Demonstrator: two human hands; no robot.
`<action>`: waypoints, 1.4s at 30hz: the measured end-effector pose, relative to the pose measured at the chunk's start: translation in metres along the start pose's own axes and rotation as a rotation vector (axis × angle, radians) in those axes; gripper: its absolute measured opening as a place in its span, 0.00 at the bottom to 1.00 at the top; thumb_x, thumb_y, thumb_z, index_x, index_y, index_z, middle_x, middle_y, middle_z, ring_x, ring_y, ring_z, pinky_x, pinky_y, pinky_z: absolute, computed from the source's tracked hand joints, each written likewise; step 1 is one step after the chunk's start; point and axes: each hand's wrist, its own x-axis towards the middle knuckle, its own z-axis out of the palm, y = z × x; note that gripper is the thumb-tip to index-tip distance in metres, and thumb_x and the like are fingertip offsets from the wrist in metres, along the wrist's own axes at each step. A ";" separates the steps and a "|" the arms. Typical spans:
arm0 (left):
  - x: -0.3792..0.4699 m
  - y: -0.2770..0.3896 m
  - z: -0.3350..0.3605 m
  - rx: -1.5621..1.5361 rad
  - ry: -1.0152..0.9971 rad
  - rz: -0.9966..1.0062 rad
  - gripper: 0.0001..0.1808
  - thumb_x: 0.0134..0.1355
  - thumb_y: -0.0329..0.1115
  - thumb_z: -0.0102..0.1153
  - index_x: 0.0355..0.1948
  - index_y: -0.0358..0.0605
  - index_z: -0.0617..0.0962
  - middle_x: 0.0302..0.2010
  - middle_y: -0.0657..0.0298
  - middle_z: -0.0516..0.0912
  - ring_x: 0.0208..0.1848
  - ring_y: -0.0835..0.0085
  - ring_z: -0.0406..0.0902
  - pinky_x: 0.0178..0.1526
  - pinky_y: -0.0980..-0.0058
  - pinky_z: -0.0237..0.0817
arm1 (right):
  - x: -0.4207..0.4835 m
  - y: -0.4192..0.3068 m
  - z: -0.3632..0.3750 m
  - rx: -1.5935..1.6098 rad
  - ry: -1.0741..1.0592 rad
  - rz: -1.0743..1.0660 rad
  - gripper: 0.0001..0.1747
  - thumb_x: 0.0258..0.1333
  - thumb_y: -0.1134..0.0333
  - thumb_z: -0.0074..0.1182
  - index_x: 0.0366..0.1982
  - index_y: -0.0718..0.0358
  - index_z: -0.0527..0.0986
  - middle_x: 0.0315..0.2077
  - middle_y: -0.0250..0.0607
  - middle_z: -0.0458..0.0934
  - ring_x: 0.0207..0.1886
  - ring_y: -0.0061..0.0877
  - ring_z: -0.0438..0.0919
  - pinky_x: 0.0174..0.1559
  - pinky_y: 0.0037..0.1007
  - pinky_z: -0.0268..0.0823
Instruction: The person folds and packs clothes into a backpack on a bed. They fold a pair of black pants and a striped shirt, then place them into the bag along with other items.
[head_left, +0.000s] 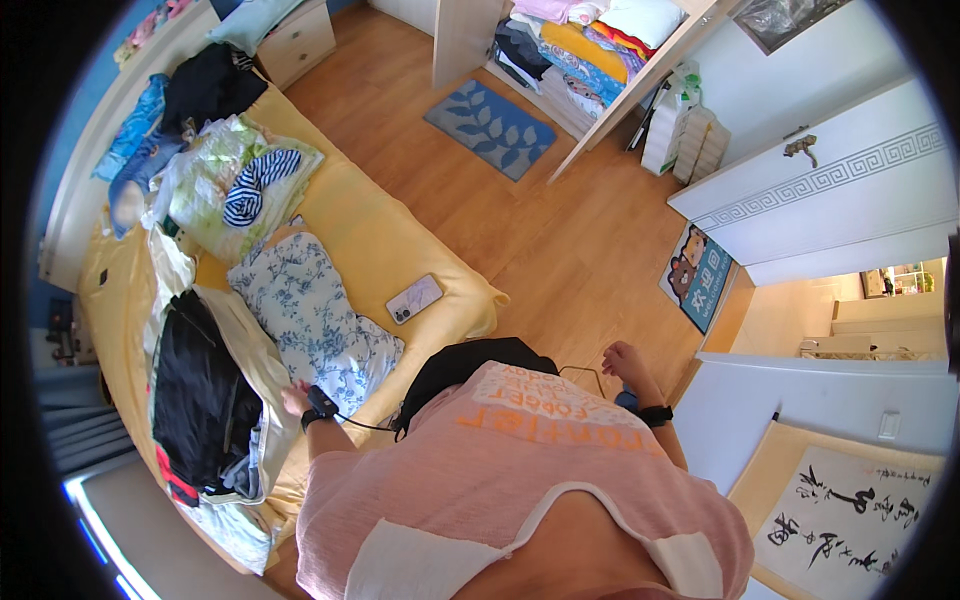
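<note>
My left hand (295, 397) is at the rim of a cream fabric storage bag (276, 431) lying on the bed. Whether its fingers grip the rim or only touch it is hard to make out. Packed in the bag are folded dark clothes, with a black garment (199, 390) on top. Beside the bag, close to that hand, lies a white cloth with blue flowers (300, 292). My right hand (624, 363) hangs over the wooden floor, fingers loosely bent and holding nothing. Both wrists wear black bands, and a cable runs from the left one.
A phone (415, 298) lies near the edge of the yellow-sheeted bed (367, 217). Behind are a green-white quilt (202, 180), a striped cloth (247, 199) and dark clothing (210, 86). An open wardrobe (461, 45) holds folded bedding. Mats (491, 127) lie on the floor near a white door (825, 187).
</note>
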 end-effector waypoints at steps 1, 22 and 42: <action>-0.010 -0.005 0.020 -0.103 0.018 -0.041 0.14 0.62 0.40 0.45 0.25 0.42 0.72 0.21 0.61 0.73 0.22 0.64 0.73 0.23 0.71 0.64 | 0.009 -0.004 -0.004 0.029 -0.028 -0.014 0.10 0.58 0.66 0.49 0.31 0.68 0.74 0.22 0.41 0.79 0.23 0.25 0.80 0.25 0.24 0.70; -0.258 -0.168 0.306 0.336 -0.226 -0.298 0.07 0.62 0.38 0.54 0.36 0.48 0.76 0.29 0.67 0.79 0.30 0.73 0.78 0.31 0.76 0.70 | 0.364 -0.165 -0.202 -0.139 -0.233 -0.126 0.09 0.57 0.67 0.48 0.30 0.67 0.74 0.22 0.40 0.78 0.23 0.25 0.79 0.24 0.25 0.69; -0.160 -0.201 0.375 0.058 -0.040 -0.504 0.12 0.65 0.40 0.48 0.44 0.46 0.75 0.33 0.68 0.78 0.35 0.71 0.77 0.37 0.73 0.70 | 0.561 -0.369 -0.069 -0.410 -0.563 -0.075 0.10 0.59 0.67 0.45 0.29 0.66 0.73 0.21 0.39 0.78 0.22 0.24 0.79 0.24 0.25 0.68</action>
